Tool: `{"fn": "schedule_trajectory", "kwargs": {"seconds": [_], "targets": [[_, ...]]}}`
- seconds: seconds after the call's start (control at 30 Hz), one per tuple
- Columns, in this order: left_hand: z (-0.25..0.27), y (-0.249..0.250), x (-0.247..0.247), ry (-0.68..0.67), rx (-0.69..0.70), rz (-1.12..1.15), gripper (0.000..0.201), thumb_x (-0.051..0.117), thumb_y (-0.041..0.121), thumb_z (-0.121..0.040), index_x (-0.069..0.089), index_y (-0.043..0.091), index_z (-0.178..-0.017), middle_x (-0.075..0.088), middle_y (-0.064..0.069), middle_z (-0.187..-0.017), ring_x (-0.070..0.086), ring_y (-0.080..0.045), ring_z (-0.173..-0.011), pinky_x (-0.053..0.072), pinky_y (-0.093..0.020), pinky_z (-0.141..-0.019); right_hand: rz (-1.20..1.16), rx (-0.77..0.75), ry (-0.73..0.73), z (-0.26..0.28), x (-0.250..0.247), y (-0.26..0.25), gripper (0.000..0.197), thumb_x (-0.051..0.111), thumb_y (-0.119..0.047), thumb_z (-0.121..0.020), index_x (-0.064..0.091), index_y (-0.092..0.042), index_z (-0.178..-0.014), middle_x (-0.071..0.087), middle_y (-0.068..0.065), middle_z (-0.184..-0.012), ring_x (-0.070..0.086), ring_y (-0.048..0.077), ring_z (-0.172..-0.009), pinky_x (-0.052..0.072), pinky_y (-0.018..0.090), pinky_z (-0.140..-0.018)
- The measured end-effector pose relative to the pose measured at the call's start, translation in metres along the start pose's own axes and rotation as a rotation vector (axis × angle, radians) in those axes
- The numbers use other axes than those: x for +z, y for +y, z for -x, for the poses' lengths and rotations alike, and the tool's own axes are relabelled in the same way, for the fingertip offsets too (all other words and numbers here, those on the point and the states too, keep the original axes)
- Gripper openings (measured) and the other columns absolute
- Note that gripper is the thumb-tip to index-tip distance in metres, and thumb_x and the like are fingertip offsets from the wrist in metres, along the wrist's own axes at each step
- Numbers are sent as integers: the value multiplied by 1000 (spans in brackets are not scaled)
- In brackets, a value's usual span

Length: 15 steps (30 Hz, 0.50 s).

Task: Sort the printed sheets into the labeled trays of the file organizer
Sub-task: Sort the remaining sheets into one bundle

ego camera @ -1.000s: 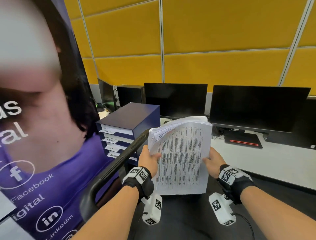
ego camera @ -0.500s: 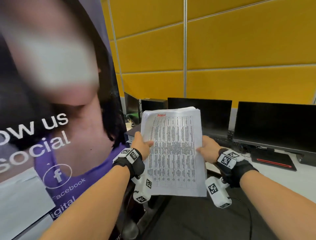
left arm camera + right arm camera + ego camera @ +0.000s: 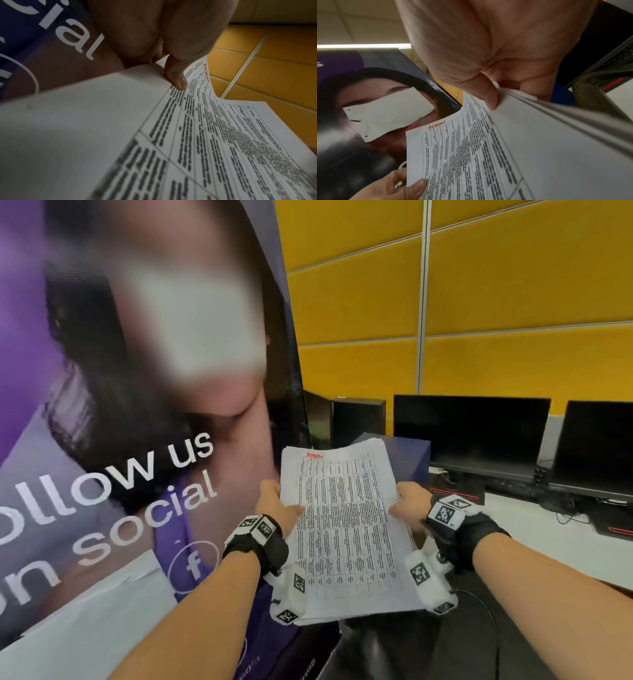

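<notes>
Printed sheets (image 3: 346, 529) are held as a stack in the air between both hands, the printed table facing up and a red handwritten word "ADMIN" (image 3: 436, 125) at the top edge, far from the wrists. The left hand (image 3: 274, 508) is clamped on the stack's left edge, its thumb (image 3: 176, 77) pressed on top of the upper sheet and the fingers hidden beneath. The right hand (image 3: 411, 501) is clamped on the opposite edge, its thumb (image 3: 486, 94) laid on the top sheet while the other fingers are curled under the stack; several sheet edges are seen fanned just below that thumb. Beyond the far edge of the stack, a dark blue file organizer (image 3: 407, 457) is partly seen, its trays hidden by the paper. To the left of the left hand a large purple banner (image 3: 137, 474) with white lettering is stood. Past the right hand, dark monitors (image 3: 469, 433) are set on a white desk (image 3: 548, 539) before a yellow panelled wall (image 3: 513, 302).
</notes>
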<state>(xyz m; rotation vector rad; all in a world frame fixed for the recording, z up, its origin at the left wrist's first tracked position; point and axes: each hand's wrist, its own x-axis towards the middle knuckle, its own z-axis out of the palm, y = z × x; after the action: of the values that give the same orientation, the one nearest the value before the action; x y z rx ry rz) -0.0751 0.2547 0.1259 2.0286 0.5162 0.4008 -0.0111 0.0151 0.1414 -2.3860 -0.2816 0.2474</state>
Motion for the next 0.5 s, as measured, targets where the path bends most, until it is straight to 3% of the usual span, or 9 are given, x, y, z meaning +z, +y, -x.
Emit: {"fn": "schedule_trajectory", "kwargs": {"seconds": [0.1, 0.17, 0.27, 0.37, 0.5], "targets": [[-33, -20, -19, -42, 3, -20, 45, 69, 8, -83, 28, 14, -101, 48, 0, -83, 53, -18, -74, 46, -35, -70, 42, 82, 27, -16, 27, -24, 22, 50, -8, -86, 61, -7, -104, 64, 10, -100, 61, 25, -91, 52, 35, -82], [-52, -30, -28, -69, 23, -31, 43, 69, 7, -83, 31, 12, -100, 48, 0, -82, 50, -14, -69, 44, -30, -63, 55, 121, 56, -24, 41, -35, 20, 51, -11, -84, 62, -9, -100, 65, 8, -98, 62, 24, -89, 53, 33, -80], [-73, -43, -37, -97, 51, -88, 36, 71, 6, -81, 37, 12, -91, 46, 2, -74, 42, -10, -57, 34, -24, -50, 66, 196, 96, -32, 61, -48, 30, 53, -8, -86, 61, -4, -114, 63, 12, -113, 60, 26, -94, 50, 30, -80], [-93, -54, -43, -144, 49, -94, 32, 75, 8, -77, 47, 14, -91, 53, 2, -78, 49, -13, -60, 39, -24, -52, -34, 255, 57, -36, 78, -55, 38, 53, -4, -87, 54, 0, -124, 58, 18, -124, 57, 33, -114, 50, 36, -92], [-111, -67, -42, -223, 51, -132, 25, 69, 7, -81, 54, 18, -98, 63, -9, -96, 59, -24, -72, 50, -28, -63, 2, 324, 83, -45, 97, -55, 28, 49, -8, -90, 58, 4, -114, 62, 19, -116, 59, 33, -108, 49, 40, -95]]}}
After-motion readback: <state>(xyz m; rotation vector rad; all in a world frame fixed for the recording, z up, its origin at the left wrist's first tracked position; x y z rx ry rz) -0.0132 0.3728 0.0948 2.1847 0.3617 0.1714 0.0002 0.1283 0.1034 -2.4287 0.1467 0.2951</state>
